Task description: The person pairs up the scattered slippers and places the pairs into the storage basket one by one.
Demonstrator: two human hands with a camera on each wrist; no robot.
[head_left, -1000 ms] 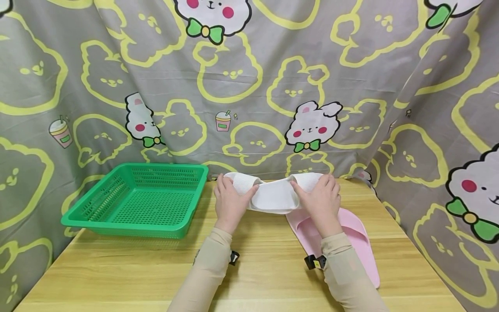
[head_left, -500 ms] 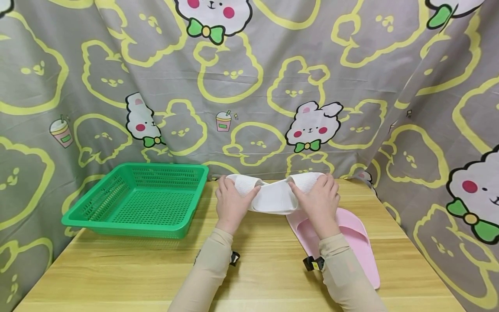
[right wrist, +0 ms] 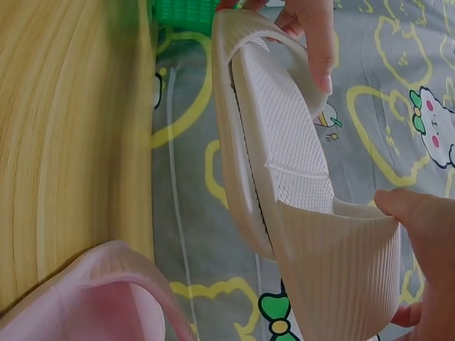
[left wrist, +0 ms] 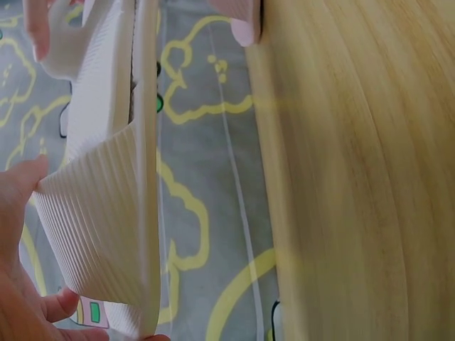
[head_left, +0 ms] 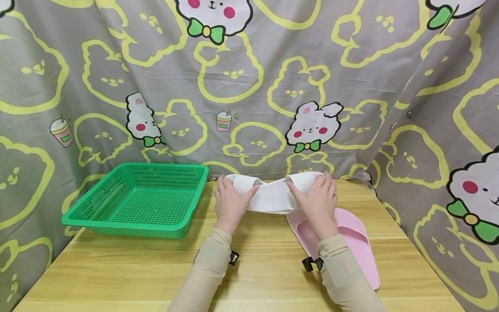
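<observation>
A pair of white slides (head_left: 273, 198) is held above the back of the table, heels overlapping and ribbed straps at opposite ends. My left hand (head_left: 232, 203) grips the left slide by its strap end, thumb on the strap's inner edge. At the other end, my right hand (head_left: 319, 203) grips the right slide's strap the same way. The right wrist view shows both soles pressed together, with the ribbed strap (right wrist: 338, 270) near and my left fingers at the far end. Below my right forearm lies a pink slipper (head_left: 360, 249) on the table, partly covered by the arm.
A green perforated basket (head_left: 124, 227) stands at the back left of the wooden table (head_left: 265, 277). A grey patterned curtain (head_left: 249, 104) hangs close behind and along the sides. Small black devices sit at both wrists.
My right hand has shifted very slightly left with its slide. The left hand, pink slipper and basket stay practically where they were.
</observation>
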